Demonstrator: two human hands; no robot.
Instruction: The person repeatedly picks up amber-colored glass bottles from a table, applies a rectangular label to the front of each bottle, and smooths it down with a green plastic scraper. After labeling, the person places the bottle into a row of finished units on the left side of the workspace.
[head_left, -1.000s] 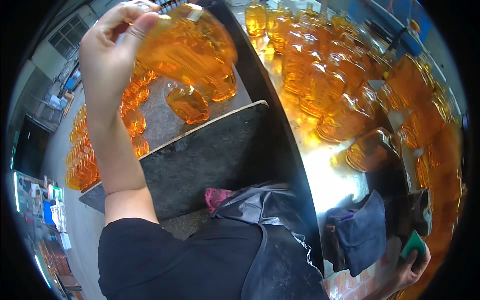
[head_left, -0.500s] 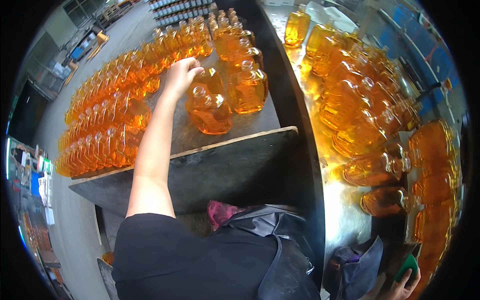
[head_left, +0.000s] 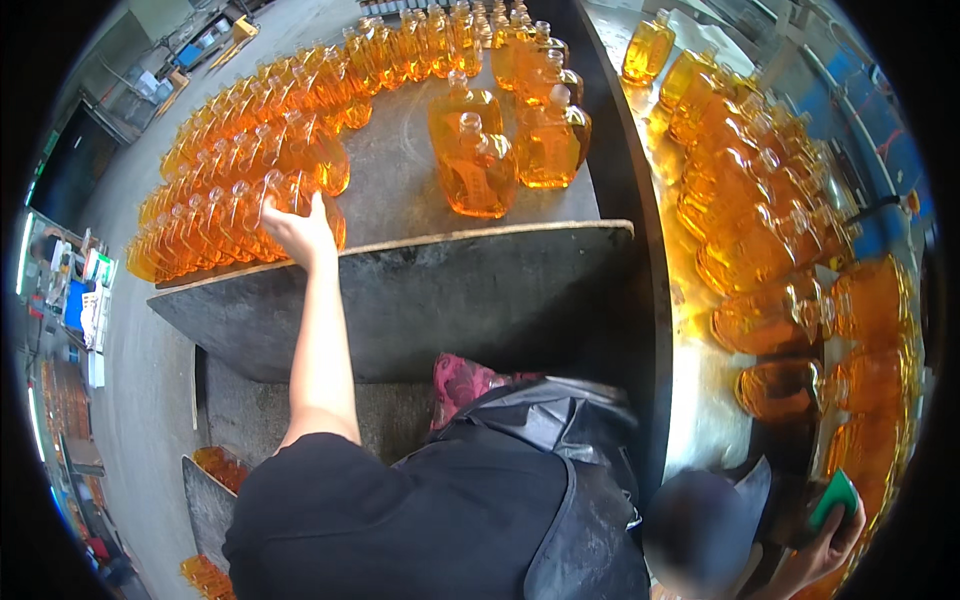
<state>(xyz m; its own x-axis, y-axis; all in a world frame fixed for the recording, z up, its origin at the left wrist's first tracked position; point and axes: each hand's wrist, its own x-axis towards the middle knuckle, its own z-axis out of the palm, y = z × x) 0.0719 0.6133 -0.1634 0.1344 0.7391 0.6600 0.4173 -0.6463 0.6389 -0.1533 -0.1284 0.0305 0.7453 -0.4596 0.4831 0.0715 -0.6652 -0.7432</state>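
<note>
My left hand [head_left: 298, 228] is at the right end of the nearest row of amber glass bottles [head_left: 215, 235]. Its thumb and fingers stand apart beside the neck and shoulder of the end bottle [head_left: 327, 212]; I cannot see a closed grip. Two handled amber bottles, the nearer one [head_left: 478, 178] in front of the other [head_left: 462, 105], stand upright on the dark board [head_left: 400, 190]. At the lower right, my right hand [head_left: 838, 545] is closed on a flat green pad [head_left: 836, 497], partly hidden by the fingers.
More upright bottles [head_left: 553, 145] stand near the board's right edge. A dark upright panel [head_left: 430, 290] borders the board's near side. On the metal bench [head_left: 695, 410] to the right, several amber bottles [head_left: 760, 325] lie on their sides. A blurred dark shape [head_left: 700, 530] sits before the bench.
My left hand has moved away from the far bottle on the board, leftward and nearer, to the front row's end. My right hand has risen slightly with the green pad. The view has shifted.
</note>
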